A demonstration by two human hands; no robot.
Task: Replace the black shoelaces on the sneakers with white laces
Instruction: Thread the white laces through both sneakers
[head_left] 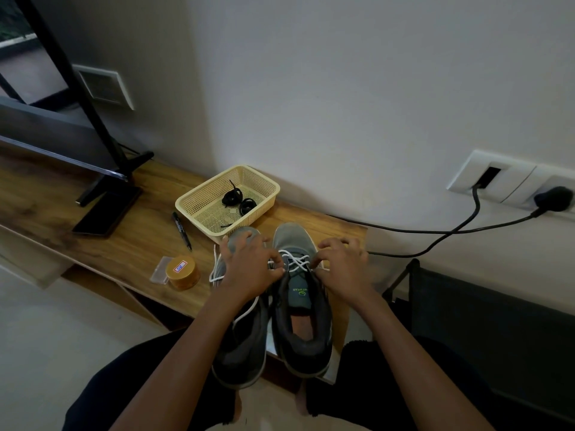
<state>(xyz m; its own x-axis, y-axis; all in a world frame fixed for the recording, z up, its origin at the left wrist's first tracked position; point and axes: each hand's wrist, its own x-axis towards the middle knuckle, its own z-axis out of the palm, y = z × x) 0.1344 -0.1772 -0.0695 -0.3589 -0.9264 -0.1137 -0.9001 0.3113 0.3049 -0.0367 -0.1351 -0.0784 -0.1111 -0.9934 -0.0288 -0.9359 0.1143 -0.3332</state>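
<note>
Two bare forearms, extended from a lap in dark clothing. Left hand and right hand: near each other but not touching, fingers curled, each pinching a strand of the white lace at opposite edges of the eyelet row. Right-side grey sneaker: heel toward the wearer, toe toward the wall, lace criss-crossed over the lower eyelets only, tongue exposed above (upper eyelets judged not yet threaded). Left-side grey sneaker: touching its partner, partly under the left wrist, a loose white run trailing along its side; extent of lacing hidden. Both set on the wooden shelf. Black laces: coiled in the cream mesh basket, just beyond the toes. Handling, by estimate: lace light, limp, apt to twist and to slip back through an eyelet; best taken near the stiff tip, between thumb and forefinger. Sneaker light, soft in the upper, liable to slide under a pull; best steadied at the eyelet edge. Also present: black marker, round yellow tin, dark phone.
</note>
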